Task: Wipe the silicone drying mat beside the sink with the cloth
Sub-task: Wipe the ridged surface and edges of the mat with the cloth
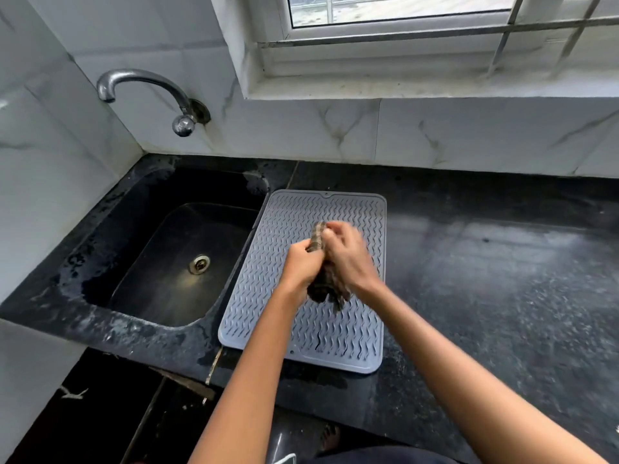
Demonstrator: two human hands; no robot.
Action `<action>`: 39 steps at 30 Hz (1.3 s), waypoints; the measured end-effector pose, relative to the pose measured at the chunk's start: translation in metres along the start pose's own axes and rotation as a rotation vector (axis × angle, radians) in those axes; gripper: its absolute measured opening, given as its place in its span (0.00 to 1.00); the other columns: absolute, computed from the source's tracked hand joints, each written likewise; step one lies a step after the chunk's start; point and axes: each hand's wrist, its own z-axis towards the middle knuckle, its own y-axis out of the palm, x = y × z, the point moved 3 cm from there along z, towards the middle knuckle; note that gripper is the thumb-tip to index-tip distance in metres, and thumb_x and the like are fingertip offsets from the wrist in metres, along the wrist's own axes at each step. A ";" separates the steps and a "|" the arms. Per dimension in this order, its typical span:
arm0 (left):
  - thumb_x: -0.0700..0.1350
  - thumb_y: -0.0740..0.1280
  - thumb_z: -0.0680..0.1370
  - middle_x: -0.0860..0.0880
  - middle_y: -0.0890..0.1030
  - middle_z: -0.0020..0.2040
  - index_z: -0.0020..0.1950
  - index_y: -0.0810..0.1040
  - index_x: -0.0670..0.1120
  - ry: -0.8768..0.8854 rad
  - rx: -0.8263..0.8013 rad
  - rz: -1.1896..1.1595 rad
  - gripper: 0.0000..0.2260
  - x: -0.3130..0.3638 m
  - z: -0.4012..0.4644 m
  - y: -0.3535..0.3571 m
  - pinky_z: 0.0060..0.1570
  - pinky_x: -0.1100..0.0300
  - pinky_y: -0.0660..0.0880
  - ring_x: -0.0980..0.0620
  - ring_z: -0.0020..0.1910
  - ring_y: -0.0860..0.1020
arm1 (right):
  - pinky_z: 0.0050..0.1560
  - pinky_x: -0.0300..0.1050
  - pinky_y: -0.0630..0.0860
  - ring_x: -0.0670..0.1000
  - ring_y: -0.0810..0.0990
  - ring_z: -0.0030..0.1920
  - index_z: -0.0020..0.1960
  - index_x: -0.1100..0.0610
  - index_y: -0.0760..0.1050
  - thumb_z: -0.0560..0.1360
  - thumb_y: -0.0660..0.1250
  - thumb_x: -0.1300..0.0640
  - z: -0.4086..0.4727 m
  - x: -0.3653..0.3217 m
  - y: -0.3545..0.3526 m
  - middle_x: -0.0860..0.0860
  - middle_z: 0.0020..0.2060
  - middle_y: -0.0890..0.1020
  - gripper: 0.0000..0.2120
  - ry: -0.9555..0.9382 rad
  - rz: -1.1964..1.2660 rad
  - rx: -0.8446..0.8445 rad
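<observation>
The cloth is being gripped by both the left hand and right hand, fingers curled round it, above the mat beside the sink. It should be bunched firmly, then pressed flat along the ridges.

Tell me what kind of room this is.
Most likely a home kitchen: a black sink set in a dark stone counter, a wall tap above it, and a grey drying mat beside it.
</observation>
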 end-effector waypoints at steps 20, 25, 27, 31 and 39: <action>0.39 0.56 0.78 0.45 0.74 0.68 0.70 0.70 0.50 0.295 -0.025 0.709 0.21 0.037 0.158 0.043 0.64 0.51 0.69 0.44 0.65 0.72 | 0.70 0.54 0.60 0.57 0.61 0.71 0.73 0.49 0.61 0.71 0.55 0.69 0.142 0.030 -0.043 0.52 0.71 0.65 0.33 0.233 -0.077 0.225; 0.38 0.58 0.79 0.49 0.46 0.79 0.78 0.47 0.49 0.338 -0.296 1.221 0.31 0.007 0.212 0.081 0.72 0.39 0.43 0.45 0.78 0.46 | 0.72 0.63 0.47 0.60 0.48 0.75 0.75 0.53 0.58 0.73 0.60 0.65 0.181 0.062 -0.033 0.55 0.76 0.54 0.32 0.140 -0.758 -0.016; 0.40 0.56 0.81 0.52 0.42 0.79 0.78 0.45 0.48 0.387 -0.268 1.237 0.29 -0.001 0.215 0.081 0.72 0.39 0.41 0.46 0.78 0.43 | 0.71 0.63 0.51 0.60 0.51 0.75 0.74 0.56 0.60 0.76 0.57 0.62 0.177 0.072 -0.023 0.56 0.75 0.59 0.26 0.065 -0.922 0.004; 0.42 0.50 0.82 0.54 0.42 0.79 0.78 0.44 0.50 0.376 -0.289 1.221 0.26 -0.003 0.218 0.078 0.72 0.40 0.41 0.48 0.78 0.42 | 0.67 0.60 0.60 0.60 0.62 0.70 0.67 0.61 0.69 0.76 0.55 0.60 0.151 0.071 -0.017 0.58 0.67 0.72 0.19 0.032 -0.984 0.110; 0.46 0.52 0.83 0.53 0.49 0.79 0.78 0.50 0.51 0.392 -0.305 1.137 0.24 0.005 0.217 0.073 0.74 0.43 0.46 0.47 0.78 0.49 | 0.34 0.47 0.76 0.59 0.81 0.40 0.36 0.60 0.80 0.62 0.72 0.63 0.083 0.040 -0.022 0.57 0.34 0.83 0.03 -0.024 -1.079 -0.055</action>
